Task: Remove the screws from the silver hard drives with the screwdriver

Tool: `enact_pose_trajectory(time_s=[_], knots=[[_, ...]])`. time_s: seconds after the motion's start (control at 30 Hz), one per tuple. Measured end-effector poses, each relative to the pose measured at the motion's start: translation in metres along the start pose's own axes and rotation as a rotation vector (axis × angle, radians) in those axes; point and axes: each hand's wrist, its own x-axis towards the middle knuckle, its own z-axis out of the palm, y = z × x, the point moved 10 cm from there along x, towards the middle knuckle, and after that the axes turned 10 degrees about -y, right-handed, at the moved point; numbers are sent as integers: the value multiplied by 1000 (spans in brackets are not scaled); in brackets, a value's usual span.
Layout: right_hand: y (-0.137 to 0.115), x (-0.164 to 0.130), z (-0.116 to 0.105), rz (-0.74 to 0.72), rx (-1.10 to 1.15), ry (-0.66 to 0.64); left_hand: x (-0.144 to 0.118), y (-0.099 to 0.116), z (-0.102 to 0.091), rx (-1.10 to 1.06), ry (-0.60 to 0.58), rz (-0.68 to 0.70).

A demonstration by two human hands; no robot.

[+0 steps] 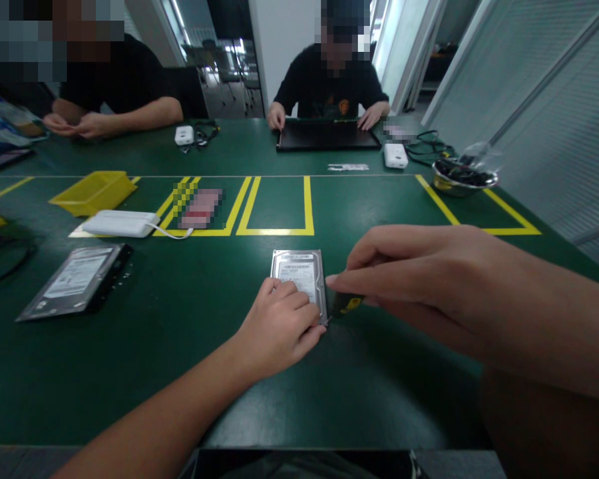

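Observation:
A silver hard drive (295, 261) with a white label lies flat on the green table in front of me. My left hand (284, 326) is curled over its near part, fingers bent on the label and thumb at the near right corner. My right hand (429, 279) pinches a short dark screwdriver (348, 305) with yellow markings on its handle. Its thin tip points down and left at the drive's near right corner, beside my left thumb; whether it touches is hidden. A larger hard drive (77, 279) lies to the left, small bits beside it.
A white power bank (122, 223) is cabled to a blurred pink phone (202, 207), near a yellow tray (94, 191). Across the table a person works on a black panel (327, 135); another sits at left. A metal bowl (464, 183) of dark parts stands at far right.

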Motion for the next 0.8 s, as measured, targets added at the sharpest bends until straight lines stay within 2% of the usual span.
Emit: enact_pose_trajectory(time_s=[0.33,0.6,0.8], knots=[[4,3,1,96,-133,28,1,5,-1,37,28,8],[10,18,11,352,-438,19,1,4,-2,7,45,14],[4,17,14,302,-399,42,2,4,-1,6,35,7]])
